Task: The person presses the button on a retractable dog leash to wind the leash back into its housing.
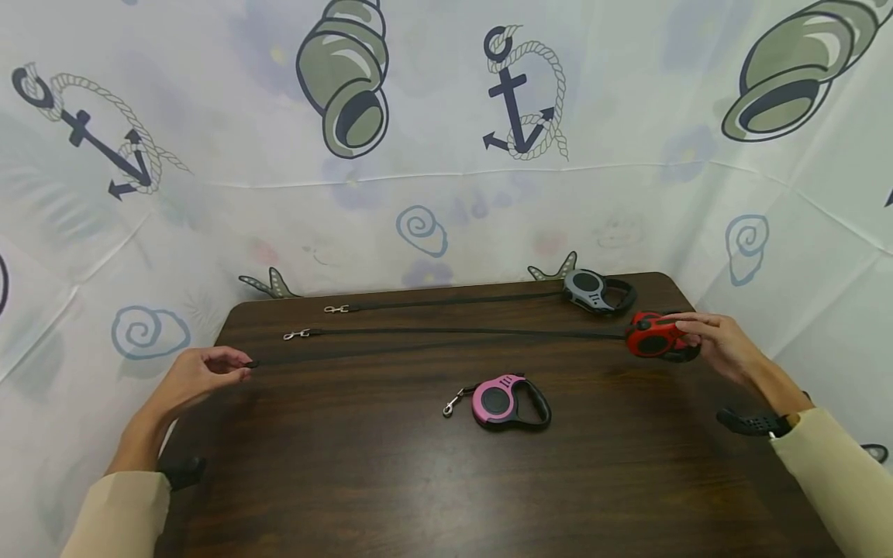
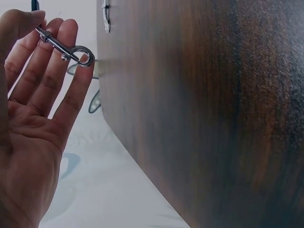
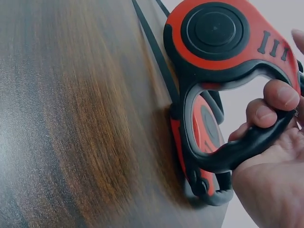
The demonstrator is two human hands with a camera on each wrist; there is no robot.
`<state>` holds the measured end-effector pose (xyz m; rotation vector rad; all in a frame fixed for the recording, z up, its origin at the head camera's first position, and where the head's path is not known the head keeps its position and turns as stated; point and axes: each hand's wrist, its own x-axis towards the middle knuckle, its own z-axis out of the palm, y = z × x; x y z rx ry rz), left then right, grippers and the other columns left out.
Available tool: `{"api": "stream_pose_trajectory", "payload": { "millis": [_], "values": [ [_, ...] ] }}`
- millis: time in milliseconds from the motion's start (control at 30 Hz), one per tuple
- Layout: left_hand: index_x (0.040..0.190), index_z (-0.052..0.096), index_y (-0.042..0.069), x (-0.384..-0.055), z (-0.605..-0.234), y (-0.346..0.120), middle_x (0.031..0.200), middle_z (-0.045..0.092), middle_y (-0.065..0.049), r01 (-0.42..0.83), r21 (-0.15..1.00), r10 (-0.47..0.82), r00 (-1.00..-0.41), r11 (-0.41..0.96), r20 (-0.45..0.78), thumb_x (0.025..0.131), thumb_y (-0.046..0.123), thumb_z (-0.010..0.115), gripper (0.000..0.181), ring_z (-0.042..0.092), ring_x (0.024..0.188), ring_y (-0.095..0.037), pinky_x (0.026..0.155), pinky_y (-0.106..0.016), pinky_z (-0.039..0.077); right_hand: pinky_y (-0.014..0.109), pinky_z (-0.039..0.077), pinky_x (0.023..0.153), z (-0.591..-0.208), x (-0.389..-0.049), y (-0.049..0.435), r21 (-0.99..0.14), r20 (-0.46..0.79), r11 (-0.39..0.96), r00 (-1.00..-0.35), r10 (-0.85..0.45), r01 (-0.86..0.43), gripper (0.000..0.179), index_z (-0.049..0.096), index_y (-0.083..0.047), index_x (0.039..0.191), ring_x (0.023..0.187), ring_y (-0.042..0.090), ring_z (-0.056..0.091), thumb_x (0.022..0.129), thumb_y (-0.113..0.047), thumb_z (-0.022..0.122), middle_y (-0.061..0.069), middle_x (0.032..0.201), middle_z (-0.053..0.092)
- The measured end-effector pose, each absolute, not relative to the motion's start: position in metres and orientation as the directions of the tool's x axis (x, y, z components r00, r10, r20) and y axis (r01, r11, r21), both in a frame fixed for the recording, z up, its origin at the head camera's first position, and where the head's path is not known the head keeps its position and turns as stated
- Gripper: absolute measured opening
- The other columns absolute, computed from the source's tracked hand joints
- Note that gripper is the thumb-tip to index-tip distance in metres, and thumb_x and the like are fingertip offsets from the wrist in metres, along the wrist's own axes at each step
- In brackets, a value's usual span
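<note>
My left hand (image 1: 198, 377) pinches the end of a thin black strap between thumb and forefinger at the table's left side. From that pinch a silver snap hook (image 2: 66, 50) lies across the other fingers, seen in the left wrist view. Over at the right, my right hand (image 1: 725, 346) grips the black handle of a red retractable leash (image 3: 216, 28), fingers curled through its loop. The strap stretches between both hands. Behind the held leash, a second red retractable leash (image 3: 209, 126) lies on the table; in the head view the held one overlaps it.
A grey retractable leash (image 1: 586, 288) lies at the back right, its strap drawn left to a hook (image 1: 336, 309). Below that hook is the second red leash's hook (image 1: 296, 334). A pink retractable leash (image 1: 497, 401) lies mid-table. Patterned cloth (image 1: 446, 101) hangs behind the brown table (image 1: 446, 488).
</note>
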<state>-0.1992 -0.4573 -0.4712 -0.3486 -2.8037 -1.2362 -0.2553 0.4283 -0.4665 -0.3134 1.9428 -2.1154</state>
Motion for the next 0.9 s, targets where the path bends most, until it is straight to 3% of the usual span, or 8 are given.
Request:
{"api": "stream_pose_trajectory", "payload": {
  "millis": [67,100,167,300,367,600,900],
  "values": [
    [0.108,0.075,-0.006,-0.199,-0.47,-0.456,0.089,0.081,-0.011,0.228,0.718,0.181,-0.973,0.658,0.144,0.091,0.001,0.081,0.019,0.077,0.078,-0.014,0.069,-0.015,0.055,0.018,0.05,0.085,-0.467,-0.255,0.427,-0.999,-0.024,-0.037,-0.954,-0.299,0.037,0.03,0.073,-0.002,0.13,0.1,0.004,0.065,0.108,0.003,0.054,-0.006,0.116,0.078],
    [0.107,0.075,-0.006,-0.199,-0.47,-0.455,0.088,0.08,-0.011,0.227,0.716,0.178,-0.973,0.66,0.145,0.091,0.001,0.081,0.018,0.077,0.078,-0.015,0.068,-0.015,0.055,0.018,0.053,0.08,-0.467,-0.255,0.426,-0.999,-0.038,0.0,-0.959,-0.281,0.039,0.031,0.073,-0.004,0.131,0.099,0.005,0.067,0.106,0.004,0.057,-0.005,0.117,0.078],
    [0.107,0.075,-0.005,-0.199,-0.469,-0.453,0.088,0.08,-0.01,0.227,0.711,0.179,-0.973,0.665,0.143,0.091,0.002,0.081,0.018,0.078,0.077,-0.016,0.068,-0.015,0.055,0.017,0.051,0.073,-0.467,-0.255,0.426,-0.996,-0.062,0.073,-0.967,-0.245,0.045,0.032,0.073,-0.007,0.132,0.094,0.004,0.065,0.103,0.004,0.062,-0.009,0.115,0.078],
    [0.106,0.075,-0.006,-0.201,-0.468,-0.449,0.088,0.08,-0.01,0.218,0.713,0.173,-0.975,0.667,0.136,0.091,0.002,0.082,0.018,0.077,0.077,-0.018,0.068,-0.016,0.055,0.014,0.049,0.075,-0.466,-0.255,0.424,-0.982,-0.085,0.184,-0.973,-0.213,0.046,0.032,0.075,-0.01,0.13,0.095,0.002,0.061,0.101,0.001,0.068,-0.016,0.116,0.074],
    [0.106,0.075,-0.006,-0.202,-0.467,-0.448,0.088,0.08,-0.01,0.218,0.709,0.173,-0.975,0.671,0.137,0.091,0.003,0.082,0.019,0.077,0.077,-0.017,0.068,-0.015,0.055,0.015,0.05,0.082,-0.466,-0.256,0.423,-0.981,-0.083,0.188,-0.972,-0.218,0.041,0.031,0.076,-0.01,0.129,0.099,0.001,0.062,0.101,0.002,0.068,-0.016,0.117,0.074],
    [0.106,0.076,-0.005,-0.204,-0.463,-0.442,0.087,0.08,-0.008,0.246,0.703,0.186,-0.969,0.667,0.162,0.091,0.003,0.082,0.018,0.076,0.074,-0.013,0.066,-0.015,0.054,0.02,0.057,0.085,-0.468,-0.26,0.416,-0.984,-0.051,0.177,-0.969,-0.243,0.007,0.031,0.077,-0.008,0.126,0.104,0.004,0.069,0.099,0.005,0.068,-0.013,0.116,0.076],
    [0.104,0.076,-0.003,-0.206,-0.461,-0.431,0.086,0.08,-0.001,0.267,0.696,0.192,-0.964,0.666,0.185,0.089,0.003,0.083,0.017,0.077,0.075,-0.014,0.066,-0.015,0.055,0.02,0.057,0.087,-0.463,-0.26,0.404,-0.969,-0.066,0.248,-0.973,-0.221,0.009,0.03,0.076,-0.006,0.128,0.1,0.006,0.071,0.098,-0.001,0.073,-0.013,0.111,0.078]
  ]
}}
